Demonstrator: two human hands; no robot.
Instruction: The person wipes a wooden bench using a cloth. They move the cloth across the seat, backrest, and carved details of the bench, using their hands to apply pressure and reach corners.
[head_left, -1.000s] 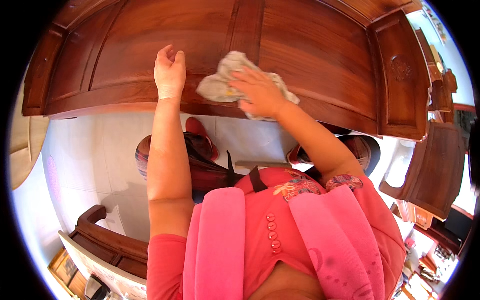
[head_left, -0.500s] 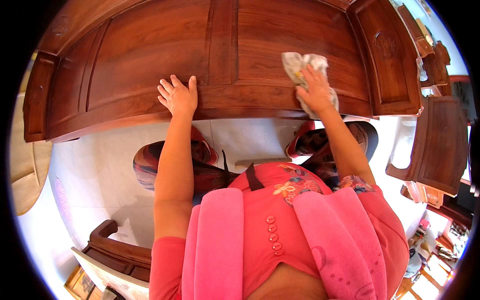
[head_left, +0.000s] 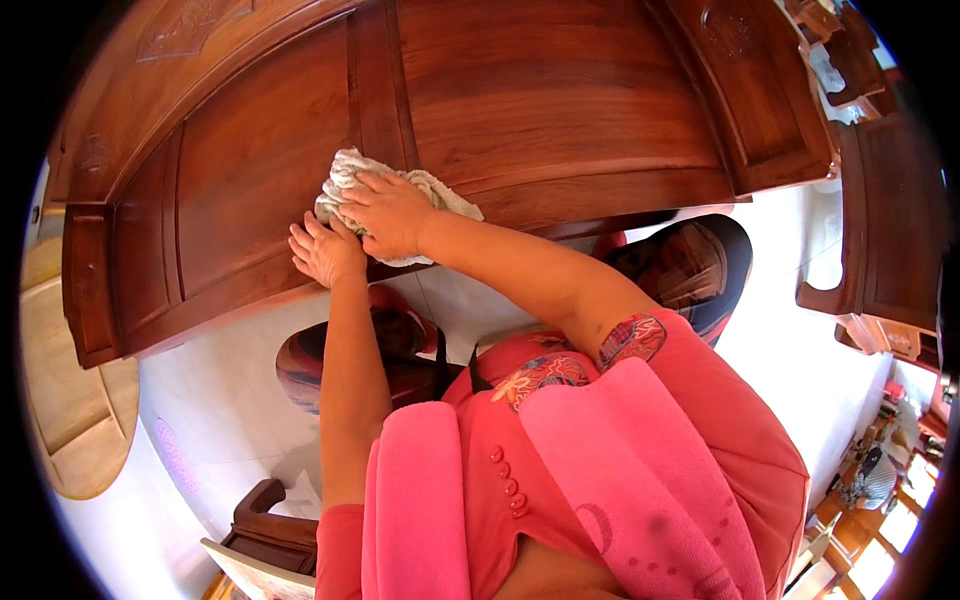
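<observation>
A pale, crumpled cleaning cloth (head_left: pixel 450 197) lies on the front part of a dark red-brown wooden bench seat (head_left: pixel 560 100), its lower edge hanging at the seat's front. My right hand (head_left: pixel 392 214) presses flat on the cloth with fingers stretched to the left. Right beside it, my left hand (head_left: pixel 330 252) rests at the seat's front edge, fingers spread and holding nothing. Its fingertips come close to the cloth's left side; whether they touch it I cannot tell.
Carved wooden armrests bound the bench at the left (head_left: pixel 88 285) and right (head_left: pixel 750 90). My knees are close to its front edge above a pale tiled floor (head_left: pixel 225 390). More wooden furniture (head_left: pixel 895 220) stands at the right, and a wooden chair (head_left: pixel 265 530) at the lower left.
My right hand has swept the cloth leftward along the seat, from the right panel to beside my left hand. The left hand has shifted slightly lower in view, and the view has turned.
</observation>
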